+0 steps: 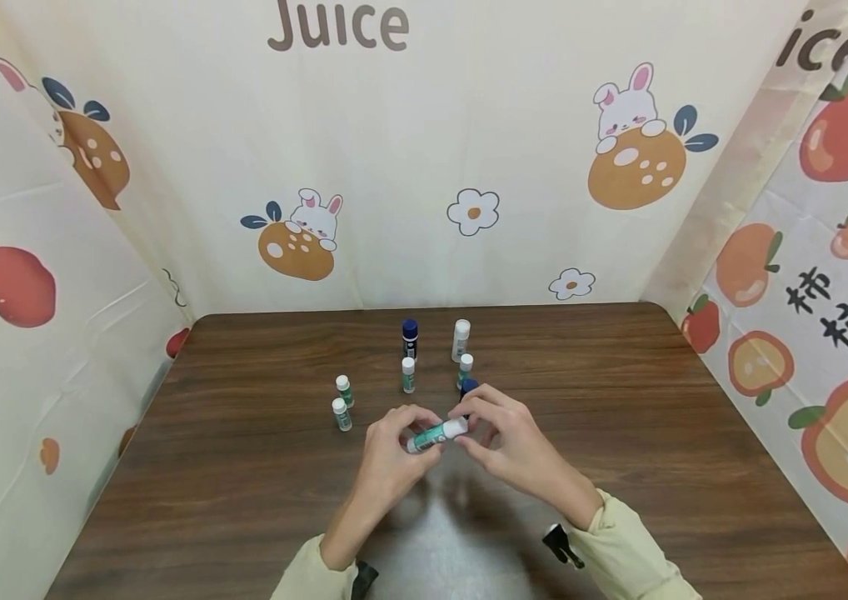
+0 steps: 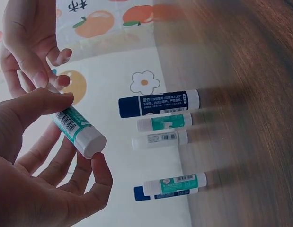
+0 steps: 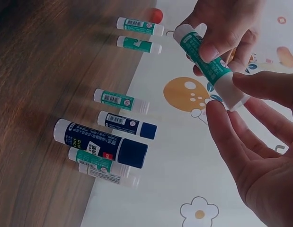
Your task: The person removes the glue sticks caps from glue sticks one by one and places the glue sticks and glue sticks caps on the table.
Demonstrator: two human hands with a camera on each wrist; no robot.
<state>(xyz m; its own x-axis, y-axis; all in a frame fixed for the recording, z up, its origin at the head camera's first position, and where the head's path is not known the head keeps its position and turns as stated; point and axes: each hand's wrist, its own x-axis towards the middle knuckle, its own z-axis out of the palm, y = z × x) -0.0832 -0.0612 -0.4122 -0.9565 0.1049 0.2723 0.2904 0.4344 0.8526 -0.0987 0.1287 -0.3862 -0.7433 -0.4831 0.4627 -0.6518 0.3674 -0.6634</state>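
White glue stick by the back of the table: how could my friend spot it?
Start at the brown table and look along its back edge. A dark blue glue stick stands there, and just right of it the white glue stick. Unlike that one and the small green stick in front, its body is white, like its cap.

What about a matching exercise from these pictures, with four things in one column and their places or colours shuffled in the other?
Column one:
1. Held glue stick
2. White glue stick
3. Table
4. Right sleeve

Column two:
A. Brown, with a wood grain
B. Standing at the back, to the right of a dark blue glue stick
C. Pale yellow
D. Between the left hand and the right hand

Right pairs: 1-D, 2-B, 3-A, 4-C
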